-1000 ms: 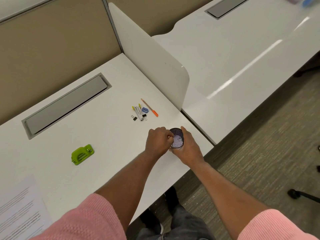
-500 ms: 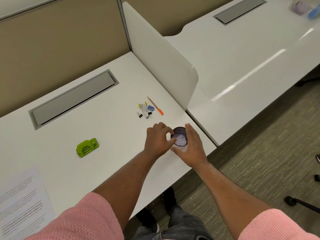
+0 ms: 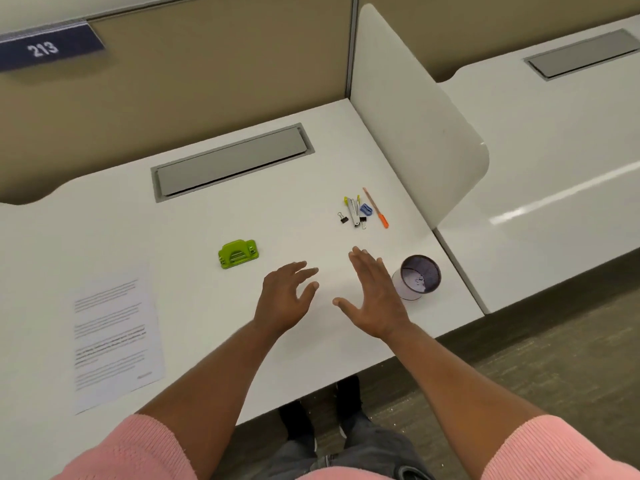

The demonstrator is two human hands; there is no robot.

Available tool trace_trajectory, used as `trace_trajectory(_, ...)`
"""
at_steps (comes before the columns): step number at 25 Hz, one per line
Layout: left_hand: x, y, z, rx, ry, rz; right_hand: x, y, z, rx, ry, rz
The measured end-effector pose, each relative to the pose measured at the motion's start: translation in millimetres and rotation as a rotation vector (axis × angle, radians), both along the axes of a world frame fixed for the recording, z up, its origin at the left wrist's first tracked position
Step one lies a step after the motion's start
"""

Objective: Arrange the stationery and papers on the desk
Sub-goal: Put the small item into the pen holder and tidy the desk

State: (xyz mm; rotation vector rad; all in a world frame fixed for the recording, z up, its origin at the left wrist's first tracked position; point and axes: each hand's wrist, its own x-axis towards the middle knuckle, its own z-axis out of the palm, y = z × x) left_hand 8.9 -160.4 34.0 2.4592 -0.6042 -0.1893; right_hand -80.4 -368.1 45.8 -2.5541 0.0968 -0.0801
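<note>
- A printed paper sheet lies flat on the white desk, far left of the mesh cup.
- A green hole punch sits between sheet and cup, nearer the sheet.
- The left hand hovers left of the cup, fingers spread, holding nothing.
- The right hand is just beside the cup, palm open, empty.
- Small stationery, including binder clips and an orange pen, lies behind the cup.
- The mesh cup stands upright near the desk's right front corner.
</note>
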Motion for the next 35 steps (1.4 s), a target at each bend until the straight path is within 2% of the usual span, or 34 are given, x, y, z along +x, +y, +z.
trace_trajectory(6,-26,101,-26,0.146,0.086,0.136,7,65,-31,0.068,0.205,0.130)
trace_trajectory(11,-50,142,-50,0.234,0.201,0.161,7,97,-55,0.017,0.356,0.172)
trace_trajectory(18,-56,153,-64,0.254,0.259,0.111,12,133,-71,-0.042,0.387,0.224)
trace_trajectory(26,-48,157,-69,0.199,0.248,0.093,33,172,-79,-0.158,0.306,0.265)
trace_trajectory(32,-48,158,-69,0.207,0.248,0.075,42,183,-73,-0.334,0.392,0.323)
trace_trajectory(35,-44,154,-63,0.215,0.237,0.057,40,187,-71,-0.319,0.402,0.330)
